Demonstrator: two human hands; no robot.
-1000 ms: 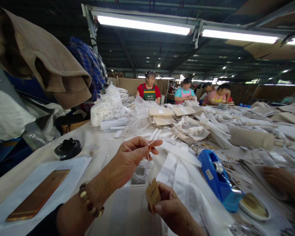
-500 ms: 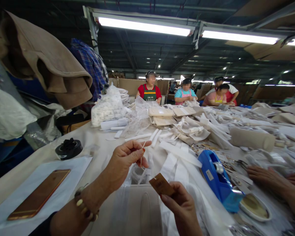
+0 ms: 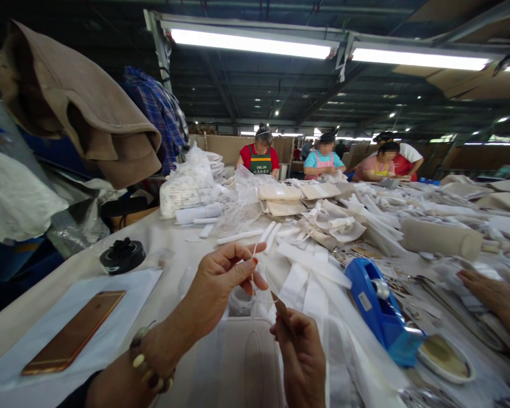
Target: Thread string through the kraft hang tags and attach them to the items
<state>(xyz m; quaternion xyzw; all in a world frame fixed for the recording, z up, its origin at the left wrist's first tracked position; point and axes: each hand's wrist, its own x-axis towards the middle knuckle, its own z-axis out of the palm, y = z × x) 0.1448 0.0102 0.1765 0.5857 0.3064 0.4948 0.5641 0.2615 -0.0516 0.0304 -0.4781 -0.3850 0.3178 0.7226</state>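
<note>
Between thumb and fingers my left hand [image 3: 225, 272] pinches a thin white string [image 3: 254, 283], which loops down toward the right. My right hand [image 3: 300, 351] grips a small brown card tag [image 3: 281, 311], turned nearly edge-on; the string seems to run to its top corner. Under both hands lies a pale beige bag [image 3: 233, 362] with a curved handle outline, partly covered by clear plastic. A clear roll-like bundle [image 3: 240, 300] sits just behind the bag, partly hidden by my left fingers.
A blue tape dispenser [image 3: 376, 306] and a round dish [image 3: 446, 360] stand at right, near a co-worker's hand [image 3: 493, 292]. At left lie a phone [image 3: 76, 331] on white paper and a black tape roll [image 3: 122, 258]. Wrapped pieces [image 3: 280, 192] pile up behind; several people work across the table.
My right hand has turned the tag from face-on to nearly edge-on and drawn it closer to my left hand. The co-worker's hand at right has shifted outward.
</note>
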